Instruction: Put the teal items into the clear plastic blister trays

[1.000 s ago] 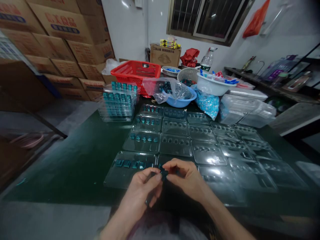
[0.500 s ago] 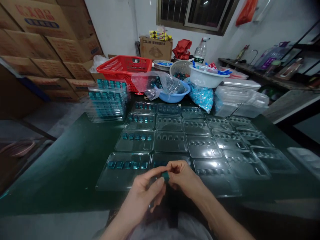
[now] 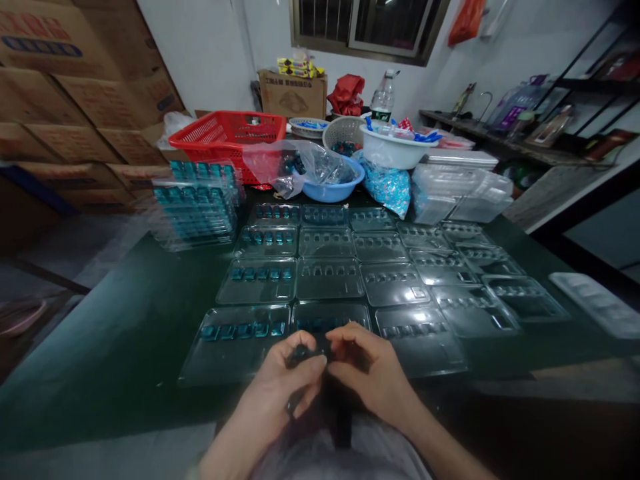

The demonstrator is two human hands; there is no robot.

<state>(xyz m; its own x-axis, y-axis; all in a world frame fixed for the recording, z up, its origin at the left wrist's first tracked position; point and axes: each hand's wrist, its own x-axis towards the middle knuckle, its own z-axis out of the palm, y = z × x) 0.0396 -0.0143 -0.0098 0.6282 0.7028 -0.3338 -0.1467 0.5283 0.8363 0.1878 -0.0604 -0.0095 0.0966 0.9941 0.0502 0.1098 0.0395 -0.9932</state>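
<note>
Although stacked cardboard cartons (image 3: 65, 113) wall off the left of this storeroom, the work sits on a long dark green bench (image 3: 115, 347) below a barred window (image 3: 365, 27). At its far end are a red plastic basket (image 3: 227, 137), a blue bowl (image 3: 333, 190) under a clear plastic bag, and a white bowl (image 3: 393, 150) of small blue items. A stack of clear blister trays (image 3: 195, 203), loaded with teal pieces, stands at the far left of the spread.

Empty or part-filled blister trays lie side by side across the bench in rows. The near-left tray (image 3: 235, 343) has a line of teal pieces (image 3: 243, 330) in its hollows. The tray just ahead of the hands (image 3: 330, 317) shows dark pieces in its hollows too, though they are hard to make out.

The left hand (image 3: 280, 387) and right hand (image 3: 373, 370) meet low over the near edge of that tray. The left grip is closed on a small dark teal piece (image 3: 305, 353), held at the fingertips and partly hidden. The right fingers (image 3: 350, 340) curl in just beside it, but whether they have hold of it I cannot tell. A piece this small is best kept pinched at the fingertips and low over the tray, where a slip lands on plastic.

Half a second earlier the piece showed clearly between both hands; now it sits further left, darker and more covered by the fingers.
</note>
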